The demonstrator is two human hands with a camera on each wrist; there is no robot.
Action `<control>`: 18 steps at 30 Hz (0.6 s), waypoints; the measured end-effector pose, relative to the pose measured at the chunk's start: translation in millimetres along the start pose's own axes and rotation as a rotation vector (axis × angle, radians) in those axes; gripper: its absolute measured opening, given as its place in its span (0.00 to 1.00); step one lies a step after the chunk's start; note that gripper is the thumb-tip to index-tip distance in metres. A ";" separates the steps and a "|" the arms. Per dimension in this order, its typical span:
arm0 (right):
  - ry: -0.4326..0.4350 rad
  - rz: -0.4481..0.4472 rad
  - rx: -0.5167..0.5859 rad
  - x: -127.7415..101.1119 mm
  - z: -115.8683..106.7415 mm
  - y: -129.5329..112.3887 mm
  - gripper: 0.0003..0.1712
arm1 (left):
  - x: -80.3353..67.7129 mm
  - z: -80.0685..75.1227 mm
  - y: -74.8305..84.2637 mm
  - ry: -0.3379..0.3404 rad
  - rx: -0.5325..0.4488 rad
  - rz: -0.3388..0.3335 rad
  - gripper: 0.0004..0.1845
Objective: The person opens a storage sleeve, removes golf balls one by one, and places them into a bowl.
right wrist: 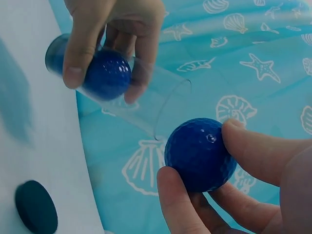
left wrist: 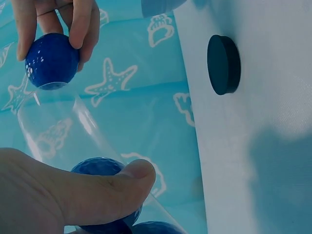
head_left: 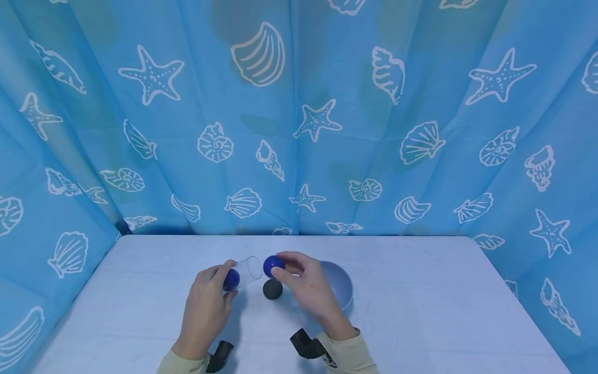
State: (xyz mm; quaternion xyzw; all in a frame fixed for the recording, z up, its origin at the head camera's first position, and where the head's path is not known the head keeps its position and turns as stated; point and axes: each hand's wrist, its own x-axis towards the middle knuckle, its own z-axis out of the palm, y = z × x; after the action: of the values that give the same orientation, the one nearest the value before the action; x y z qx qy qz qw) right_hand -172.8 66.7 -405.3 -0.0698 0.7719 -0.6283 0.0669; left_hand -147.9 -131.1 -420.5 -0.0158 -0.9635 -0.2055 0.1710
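My left hand (head_left: pixel 205 304) is gripping the clear tube (head_left: pixel 245 271), fingers curled, partly hiding the balls inside. My right hand (head_left: pixel 308 285) is pinching a blue ball (head_left: pixel 272 265) at its mouth, covering the bowl's (head_left: pixel 343 288) near side.

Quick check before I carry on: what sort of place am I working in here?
Probably a small curtained-off recording booth: a white table closed in by a blue seashell-print curtain, with only a tube, golf balls and a bowl.
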 end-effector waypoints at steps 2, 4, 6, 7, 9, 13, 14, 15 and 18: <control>0.010 -0.001 -0.028 -0.3 -1.7 -0.8 0.27 | -0.3 0.2 -0.4 0.001 -0.003 0.004 0.31; 0.019 0.005 -0.051 -0.5 -3.3 -1.4 0.27 | -0.5 0.3 -0.8 0.004 -0.007 0.008 0.31; 0.026 0.008 -0.070 -0.8 -5.0 -2.3 0.27 | -0.5 0.5 -1.0 0.006 -0.010 0.013 0.31; 0.029 0.009 -0.079 -1.0 -5.8 -2.3 0.27 | -0.5 0.6 -1.0 0.007 -0.012 0.014 0.31; 0.035 0.015 -0.095 -1.2 -7.5 -2.1 0.27 | -0.5 0.9 -0.8 0.006 -0.012 0.015 0.31; 0.047 0.012 -0.131 -1.7 -10.5 -1.7 0.25 | -0.4 1.6 -0.1 0.000 -0.010 0.010 0.32; 0.049 0.012 -0.140 -1.9 -11.3 -1.7 0.25 | -0.4 1.8 0.0 -0.003 -0.010 0.009 0.32; 0.048 0.010 -0.149 -1.9 -12.0 -1.8 0.25 | -0.4 2.0 0.0 -0.004 -0.011 0.008 0.32; 0.045 0.003 -0.178 -2.6 -14.0 -2.1 0.24 | -0.5 2.1 0.0 -0.004 -0.018 0.011 0.32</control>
State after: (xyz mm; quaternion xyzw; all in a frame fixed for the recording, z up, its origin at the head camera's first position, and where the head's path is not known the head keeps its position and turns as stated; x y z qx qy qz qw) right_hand -173.0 80.2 -400.3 -0.0600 0.8261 -0.5586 0.0438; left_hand -148.1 -130.2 -422.4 -0.0229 -0.9619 -0.2131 0.1697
